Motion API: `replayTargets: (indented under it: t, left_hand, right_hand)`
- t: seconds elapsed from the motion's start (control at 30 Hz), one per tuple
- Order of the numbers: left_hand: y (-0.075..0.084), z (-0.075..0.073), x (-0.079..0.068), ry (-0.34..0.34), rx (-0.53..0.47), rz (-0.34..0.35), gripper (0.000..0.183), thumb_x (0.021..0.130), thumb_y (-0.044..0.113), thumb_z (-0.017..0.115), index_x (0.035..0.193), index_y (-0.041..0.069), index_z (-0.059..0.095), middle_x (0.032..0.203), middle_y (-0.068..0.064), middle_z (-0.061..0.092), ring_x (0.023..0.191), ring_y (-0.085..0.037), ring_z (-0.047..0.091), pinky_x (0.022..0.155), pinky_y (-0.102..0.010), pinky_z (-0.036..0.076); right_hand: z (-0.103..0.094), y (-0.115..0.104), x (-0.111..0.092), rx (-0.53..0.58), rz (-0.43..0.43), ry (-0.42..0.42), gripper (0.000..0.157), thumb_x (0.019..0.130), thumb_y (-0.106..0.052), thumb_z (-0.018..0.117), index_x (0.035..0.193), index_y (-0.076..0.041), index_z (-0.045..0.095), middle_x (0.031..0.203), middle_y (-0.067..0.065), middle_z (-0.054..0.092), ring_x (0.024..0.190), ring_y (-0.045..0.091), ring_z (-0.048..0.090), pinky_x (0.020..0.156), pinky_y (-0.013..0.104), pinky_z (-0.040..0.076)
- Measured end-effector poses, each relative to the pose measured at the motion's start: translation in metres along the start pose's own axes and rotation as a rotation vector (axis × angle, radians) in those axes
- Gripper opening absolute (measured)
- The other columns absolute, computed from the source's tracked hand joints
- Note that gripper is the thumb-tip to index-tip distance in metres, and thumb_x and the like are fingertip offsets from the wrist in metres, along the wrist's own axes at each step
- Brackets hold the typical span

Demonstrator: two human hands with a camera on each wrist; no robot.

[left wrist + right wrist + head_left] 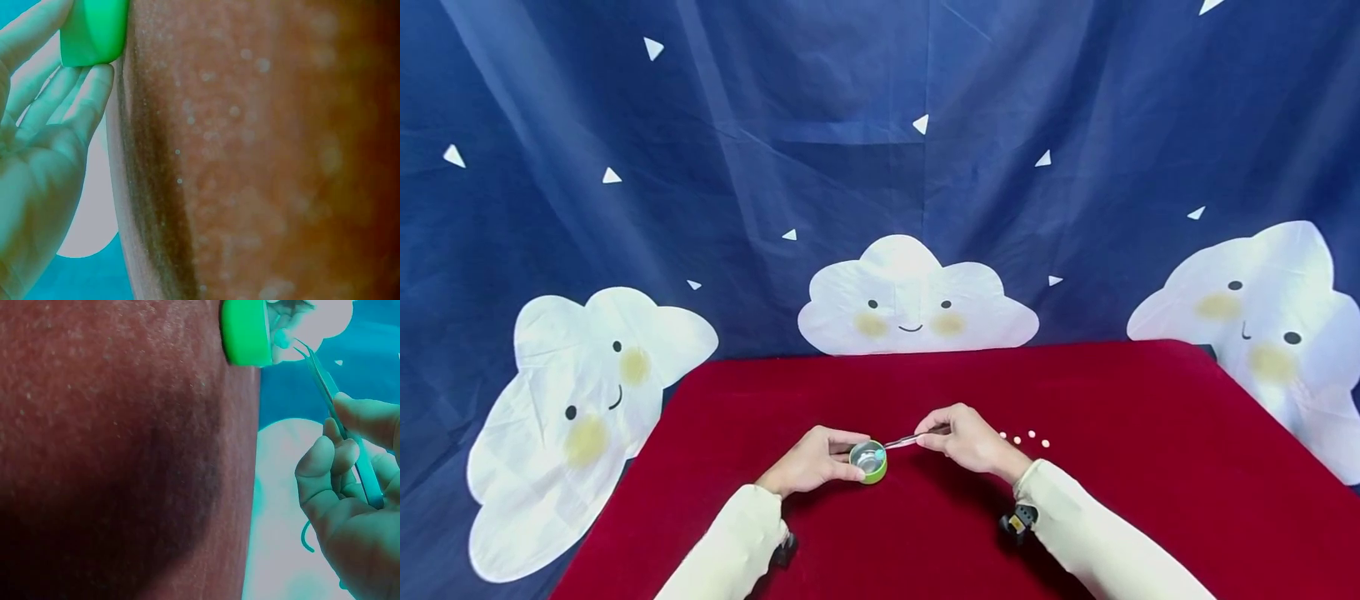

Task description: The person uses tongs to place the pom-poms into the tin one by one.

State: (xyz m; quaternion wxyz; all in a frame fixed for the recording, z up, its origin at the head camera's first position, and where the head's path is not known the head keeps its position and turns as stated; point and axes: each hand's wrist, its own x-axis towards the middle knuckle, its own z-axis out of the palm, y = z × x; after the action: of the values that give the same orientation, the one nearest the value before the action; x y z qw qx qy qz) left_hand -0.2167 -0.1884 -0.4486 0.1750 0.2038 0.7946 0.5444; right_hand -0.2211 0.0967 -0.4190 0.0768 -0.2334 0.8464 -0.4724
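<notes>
My left hand holds a small round green cup with a silvery inside, thumb and fingers at its sides. In the left wrist view the fingers rest against the green cup. My right hand pinches metal tweezers that point left to the cup's rim. A small pale teal piece is at the tweezer tips, over the cup's opening. The right wrist view shows the tweezers with their tips slightly apart beside the teal piece; whether they grip it I cannot tell.
Several small pale pellets lie on the red tablecloth, just beyond my right wrist. Behind the table hangs a dark blue curtain with white clouds and triangles. A black wrist device is strapped at the right sleeve.
</notes>
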Motion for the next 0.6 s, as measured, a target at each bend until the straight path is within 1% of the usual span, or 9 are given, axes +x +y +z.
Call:
replayTargets:
  t: [0.23, 0.43, 0.6]
  left_hand:
    - [0.0017, 0.0015, -0.0003, 0.008, 0.034, -0.002, 0.05, 0.082, 0.005, 0.082, 0.128, -0.004, 0.065, 0.119, -0.016, 0.069, 0.111, -0.028, 0.067, 0.09, -0.03, 0.054]
    - [0.0004, 0.0013, 0.0, 0.02, 0.064, 0.007, 0.049, 0.08, 0.006, 0.083, 0.126, -0.003, 0.067, 0.116, -0.015, 0.071, 0.108, -0.028, 0.068, 0.09, -0.031, 0.055]
    - [-0.0004, -0.0006, 0.0028, 0.019, 0.081, 0.024, 0.048, 0.079, 0.008, 0.085, 0.123, -0.001, 0.069, 0.113, -0.012, 0.072, 0.104, -0.025, 0.069, 0.09, -0.03, 0.055]
  right_hand:
    - [0.005, 0.004, -0.0007, -0.033, -0.017, 0.0, 0.004, 0.089, -0.006, 0.075, 0.092, -0.008, 0.077, 0.077, -0.004, 0.066, 0.062, 0.01, 0.05, 0.055, 0.022, 0.043]
    - [0.0054, 0.005, -0.0013, -0.067, -0.046, 0.002, 0.004, 0.088, -0.006, 0.076, 0.091, -0.008, 0.077, 0.078, -0.004, 0.067, 0.065, 0.012, 0.051, 0.058, 0.023, 0.043]
    - [0.0039, 0.0056, -0.0015, -0.084, -0.047, 0.003, 0.004, 0.088, -0.006, 0.075, 0.091, -0.009, 0.076, 0.078, -0.005, 0.067, 0.066, 0.012, 0.051, 0.059, 0.023, 0.044]
